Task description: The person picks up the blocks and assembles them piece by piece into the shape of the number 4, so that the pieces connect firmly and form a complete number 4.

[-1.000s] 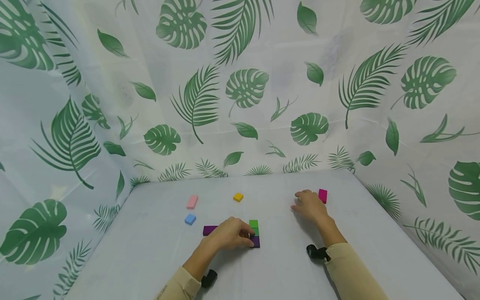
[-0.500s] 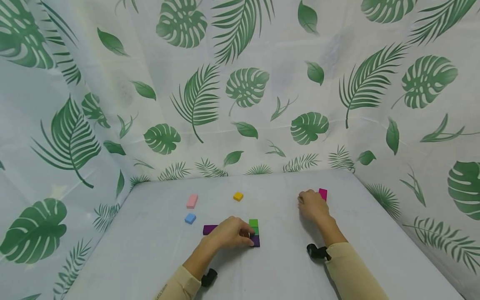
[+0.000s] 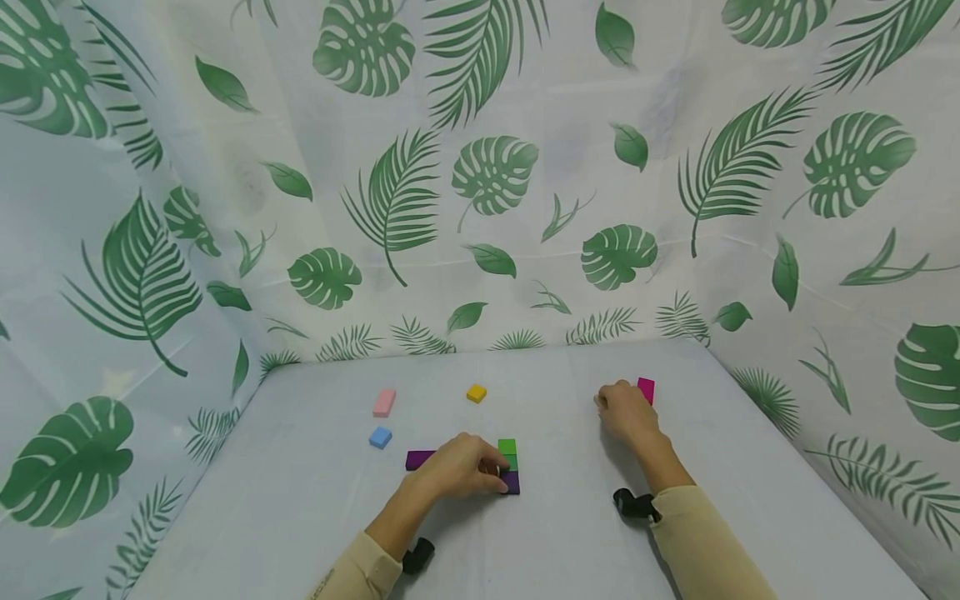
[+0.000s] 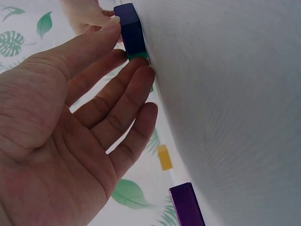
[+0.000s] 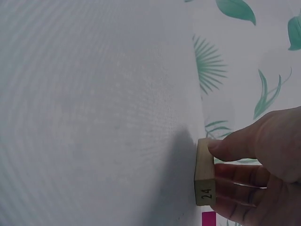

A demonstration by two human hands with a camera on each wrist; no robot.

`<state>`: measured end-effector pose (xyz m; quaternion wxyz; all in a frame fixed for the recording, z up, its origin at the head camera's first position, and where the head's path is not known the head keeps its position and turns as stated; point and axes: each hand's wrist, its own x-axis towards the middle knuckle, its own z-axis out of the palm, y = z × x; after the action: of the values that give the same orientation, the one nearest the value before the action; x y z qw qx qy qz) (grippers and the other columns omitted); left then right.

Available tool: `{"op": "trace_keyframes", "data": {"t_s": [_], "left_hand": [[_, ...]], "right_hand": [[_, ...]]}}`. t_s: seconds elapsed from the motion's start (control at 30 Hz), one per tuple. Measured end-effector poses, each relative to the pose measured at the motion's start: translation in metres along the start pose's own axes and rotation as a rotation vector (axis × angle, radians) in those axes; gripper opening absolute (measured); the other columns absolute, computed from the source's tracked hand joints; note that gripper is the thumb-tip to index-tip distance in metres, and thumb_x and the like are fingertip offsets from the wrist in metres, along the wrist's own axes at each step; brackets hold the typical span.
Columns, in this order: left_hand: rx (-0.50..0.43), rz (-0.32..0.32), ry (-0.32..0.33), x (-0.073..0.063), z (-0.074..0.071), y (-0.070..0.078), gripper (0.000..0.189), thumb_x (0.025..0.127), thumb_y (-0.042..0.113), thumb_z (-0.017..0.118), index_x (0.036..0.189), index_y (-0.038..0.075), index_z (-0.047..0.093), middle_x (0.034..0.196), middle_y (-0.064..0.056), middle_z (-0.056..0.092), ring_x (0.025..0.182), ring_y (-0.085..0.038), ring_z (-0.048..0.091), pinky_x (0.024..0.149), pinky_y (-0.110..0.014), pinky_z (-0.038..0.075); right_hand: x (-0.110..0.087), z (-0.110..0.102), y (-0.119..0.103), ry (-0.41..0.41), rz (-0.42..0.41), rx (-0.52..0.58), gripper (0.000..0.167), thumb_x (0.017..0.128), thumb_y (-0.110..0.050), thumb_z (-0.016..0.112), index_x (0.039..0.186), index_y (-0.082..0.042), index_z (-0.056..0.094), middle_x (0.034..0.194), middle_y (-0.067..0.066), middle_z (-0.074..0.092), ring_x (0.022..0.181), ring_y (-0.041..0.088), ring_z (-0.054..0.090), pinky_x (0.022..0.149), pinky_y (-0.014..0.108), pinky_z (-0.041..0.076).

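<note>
My left hand (image 3: 459, 468) pinches a dark blue-purple block (image 4: 130, 29), thumb on one side and fingertips on the other. Green blocks (image 3: 507, 448) adjoin that block's far end in the head view. On the right, my right hand (image 3: 627, 413) holds a plain wooden block (image 5: 205, 162) marked 24 between thumb and fingers, close over the table; the hand hides this block in the head view. A magenta block (image 3: 647, 390) lies just beyond the right hand. Partly behind the left hand is a purple block (image 3: 420, 460).
A pink block (image 3: 384, 403) and a blue block (image 3: 380, 437) lie on the left of the white table (image 3: 300, 500). Farther back sits a yellow block (image 3: 476, 393). A leaf-printed curtain (image 3: 555, 167) encloses the table's back and sides.
My right hand has moved slightly to the right and its spread fingers have drawn together on the wooden block. The left hand stays in place on the dark block.
</note>
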<state>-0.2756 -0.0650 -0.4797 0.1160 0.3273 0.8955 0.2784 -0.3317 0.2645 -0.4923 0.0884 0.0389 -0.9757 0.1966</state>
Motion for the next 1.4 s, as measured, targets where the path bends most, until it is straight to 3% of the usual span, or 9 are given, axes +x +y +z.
{"op": "trace_keyframes", "data": {"t_s": [0.23,0.47,1.0,1.4], "left_hand": [[-0.012,-0.012,-0.006,0.0,0.0,0.001,0.028,0.088,0.026,0.085,0.114,0.016,0.081,0.084,0.015,0.071,0.077,0.001,0.061,0.069,-0.019,0.051],[-0.025,-0.032,-0.014,0.0,-0.001,0.001,0.028,0.088,0.027,0.085,0.114,0.016,0.081,0.085,0.015,0.071,0.077,0.001,0.061,0.069,-0.019,0.051],[-0.018,-0.02,-0.012,-0.001,-0.001,0.001,0.028,0.088,0.026,0.085,0.114,0.017,0.081,0.085,0.014,0.072,0.077,0.001,0.061,0.069,-0.019,0.051],[-0.005,-0.021,-0.007,0.0,0.0,0.0,0.029,0.088,0.027,0.085,0.115,0.017,0.081,0.084,0.015,0.071,0.077,0.001,0.061,0.069,-0.019,0.051]], "right_hand": [[0.0,0.001,-0.005,-0.031,-0.039,0.046,0.012,0.098,-0.005,0.065,0.099,0.002,0.074,0.096,0.017,0.067,0.091,0.031,0.06,0.087,0.053,0.052],[0.001,0.004,-0.01,-0.038,-0.048,0.061,0.006,0.093,-0.001,0.069,0.097,0.003,0.072,0.098,0.016,0.072,0.091,0.03,0.064,0.085,0.051,0.054],[-0.003,0.003,-0.022,-0.07,-0.097,0.079,0.012,0.092,0.0,0.069,0.101,0.002,0.077,0.111,0.021,0.074,0.103,0.036,0.068,0.091,0.054,0.055],[0.001,0.008,-0.03,-0.105,-0.129,0.065,0.016,0.092,-0.002,0.074,0.107,0.003,0.078,0.11,0.018,0.075,0.1,0.032,0.069,0.089,0.051,0.057]]}}
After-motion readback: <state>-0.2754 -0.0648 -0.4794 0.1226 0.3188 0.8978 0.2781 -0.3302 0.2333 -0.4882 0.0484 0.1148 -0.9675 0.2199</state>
